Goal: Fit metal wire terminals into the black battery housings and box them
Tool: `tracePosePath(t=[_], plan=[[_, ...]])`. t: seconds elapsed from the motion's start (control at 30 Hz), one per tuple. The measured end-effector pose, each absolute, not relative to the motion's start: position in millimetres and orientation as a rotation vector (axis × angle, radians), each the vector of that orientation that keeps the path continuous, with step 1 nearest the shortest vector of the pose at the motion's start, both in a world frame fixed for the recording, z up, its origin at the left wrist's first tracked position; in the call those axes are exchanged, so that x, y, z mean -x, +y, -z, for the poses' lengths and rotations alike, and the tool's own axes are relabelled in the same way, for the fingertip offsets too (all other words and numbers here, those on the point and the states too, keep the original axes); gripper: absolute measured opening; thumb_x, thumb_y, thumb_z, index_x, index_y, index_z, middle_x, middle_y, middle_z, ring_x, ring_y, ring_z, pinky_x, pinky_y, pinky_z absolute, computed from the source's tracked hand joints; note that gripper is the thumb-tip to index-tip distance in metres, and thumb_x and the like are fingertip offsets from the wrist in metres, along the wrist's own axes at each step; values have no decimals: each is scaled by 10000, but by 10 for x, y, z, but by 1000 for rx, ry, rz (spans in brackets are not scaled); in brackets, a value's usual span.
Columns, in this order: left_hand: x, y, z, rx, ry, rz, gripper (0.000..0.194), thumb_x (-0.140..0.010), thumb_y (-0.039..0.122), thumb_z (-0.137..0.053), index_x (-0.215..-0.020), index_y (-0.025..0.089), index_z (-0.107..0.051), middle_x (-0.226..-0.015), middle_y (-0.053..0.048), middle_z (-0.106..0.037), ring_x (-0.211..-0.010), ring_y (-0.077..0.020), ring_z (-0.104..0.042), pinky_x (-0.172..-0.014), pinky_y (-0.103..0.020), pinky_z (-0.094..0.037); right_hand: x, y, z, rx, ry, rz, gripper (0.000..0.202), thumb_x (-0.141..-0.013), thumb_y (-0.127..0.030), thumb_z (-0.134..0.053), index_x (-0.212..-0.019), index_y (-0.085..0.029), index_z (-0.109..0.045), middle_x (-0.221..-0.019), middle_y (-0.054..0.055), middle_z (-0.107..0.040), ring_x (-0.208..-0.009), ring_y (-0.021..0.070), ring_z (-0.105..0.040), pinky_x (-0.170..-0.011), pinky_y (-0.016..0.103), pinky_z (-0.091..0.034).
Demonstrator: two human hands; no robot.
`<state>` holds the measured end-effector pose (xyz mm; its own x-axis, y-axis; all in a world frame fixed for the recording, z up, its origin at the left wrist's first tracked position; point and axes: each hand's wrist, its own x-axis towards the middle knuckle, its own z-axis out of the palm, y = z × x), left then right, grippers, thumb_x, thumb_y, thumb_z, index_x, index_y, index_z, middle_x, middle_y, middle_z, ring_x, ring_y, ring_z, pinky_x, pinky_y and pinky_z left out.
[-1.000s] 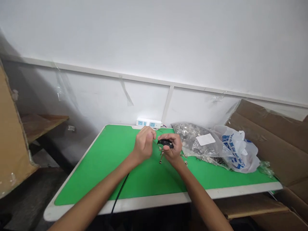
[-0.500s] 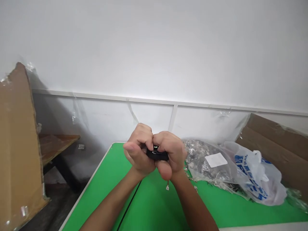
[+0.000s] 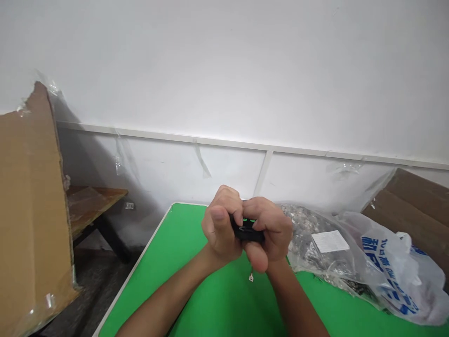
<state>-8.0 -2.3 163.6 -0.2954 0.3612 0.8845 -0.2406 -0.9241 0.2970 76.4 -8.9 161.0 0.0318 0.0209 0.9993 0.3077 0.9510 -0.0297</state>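
Both hands grip a small black object, glossy on its front edge [image 3: 249, 234], above the green table. Its kind is hidden by the fingers; small green spots show in gaps between it and the fingertips. My left hand [image 3: 221, 229] is closed on its left end, with the thumb raised. My right hand [image 3: 275, 227] wraps round its right end, fingers curled over the top and thumb below. Just under the right thumb a small metal piece [image 3: 251, 277] shows; whether it hangs or lies on the table I cannot tell.
The green table [image 3: 182, 234] has a pale edge. On its right lie a clear bag of small metal parts [image 3: 305, 229] with a white label [image 3: 330, 241], a white plastic bag with blue print [image 3: 396, 271] and cardboard [image 3: 417, 201]. A cardboard sheet [image 3: 31, 210] stands left.
The view has shifted, so the hands and black object appear farther right. Both hands keep their grip on it. The black cable by my left forearm is now mostly hidden.
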Motion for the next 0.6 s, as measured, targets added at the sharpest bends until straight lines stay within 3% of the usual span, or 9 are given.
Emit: tracePosePath(t=[0.13,0.27,0.5,0.6], plan=[[160,50,-1614,-1805,212,-2133,389,-1120,354,-395,-797,222,-568,-743,-25,-565,-735,-185,-538,-680,-367,-452,-800,24,-1596,291,-1368,234,481,-983,-733,-523,-900,-260,-525,-659,-26,-649,-542,172,-680,-462,285,-542],[295,90,-1704,-1996,254,-1989,104,-1044,234,-554,-1026,221,-656,-887,-30,-651,-797,-166,-593,-689,-321,-496,-936,75,-1604,314,-1355,295,490,-976,-731,-540,-907,-246,-566,-679,-2,-699,-585,197,-729,-496,316,-591],[434,44,-1913,-2265,133,-1665,145,-942,156,-628,-1050,225,-695,-888,-44,-701,-767,-165,-609,-640,-296,-514,-1164,12,-1711,331,-1450,446,547,-909,-799,-577,-902,-251,-576,-651,-22,-676,-567,193,-719,-496,316,-588],[416,21,-1898,-2272,102,-1628,261,-858,147,-705,-1101,225,-653,-925,-47,-674,-790,-171,-583,-661,-301,-516,-1180,-11,-1697,356,-1424,350,546,-920,-804,-551,-937,-258,-551,-660,-26,-667,-543,185,-701,-472,304,-563]])
